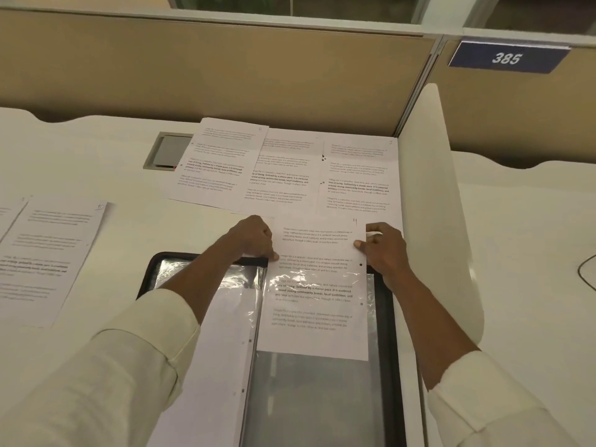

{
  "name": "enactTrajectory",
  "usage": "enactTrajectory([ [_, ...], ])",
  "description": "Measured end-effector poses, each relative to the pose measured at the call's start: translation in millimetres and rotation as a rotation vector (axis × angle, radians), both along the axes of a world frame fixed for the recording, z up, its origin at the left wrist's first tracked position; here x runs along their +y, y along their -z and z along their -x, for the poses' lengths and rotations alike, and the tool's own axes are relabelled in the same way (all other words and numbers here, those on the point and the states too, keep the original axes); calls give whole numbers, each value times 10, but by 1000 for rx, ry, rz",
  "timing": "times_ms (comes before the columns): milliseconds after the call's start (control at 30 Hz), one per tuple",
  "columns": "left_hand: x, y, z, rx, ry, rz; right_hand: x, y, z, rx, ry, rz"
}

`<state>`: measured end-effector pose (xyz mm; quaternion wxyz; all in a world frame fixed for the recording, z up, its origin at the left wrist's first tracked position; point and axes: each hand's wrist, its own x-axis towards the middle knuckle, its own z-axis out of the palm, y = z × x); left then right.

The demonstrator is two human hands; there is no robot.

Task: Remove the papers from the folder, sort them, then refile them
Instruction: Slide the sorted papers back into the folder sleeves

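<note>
A black folder (pixel 151 269) with clear plastic sleeves lies open on the desk in front of me. A printed sheet marked 4 (pixel 314 321) sits partly inside the right-hand sleeve (pixel 309 398), its upper half sticking out past the folder's top. My left hand (pixel 254 238) pinches the sheet's left edge. My right hand (pixel 382 245) pinches its right edge near the punched holes. A blank-looking sheet (pixel 222 350) lies on the folder's left side under my left forearm.
Three printed pages (pixel 290 169) lie side by side at the back of the desk. More pages (pixel 48 250) lie at the left. A white divider panel (pixel 442 204) stands close on the right. A grey cable hatch (pixel 167 151) is set in the desk.
</note>
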<state>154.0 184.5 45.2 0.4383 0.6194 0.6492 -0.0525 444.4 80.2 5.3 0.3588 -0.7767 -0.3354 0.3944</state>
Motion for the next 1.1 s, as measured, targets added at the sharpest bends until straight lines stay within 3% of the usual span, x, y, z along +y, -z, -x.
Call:
enactTrajectory([
  [267, 111, 12, -21, -164, -243, -99, -50, 39, -54, -62, -157, 103],
  [533, -24, -6, 67, 12, 119, -24, -56, -112, 63, -44, -79, -43],
  [800, -55, 4, 60, -194, -58, -82, -80, -182, 91, -133, -248, -63],
  [1100, -212, 5, 88, -33, 215, -179, -123, -225, 73, -189, -492, 31],
])
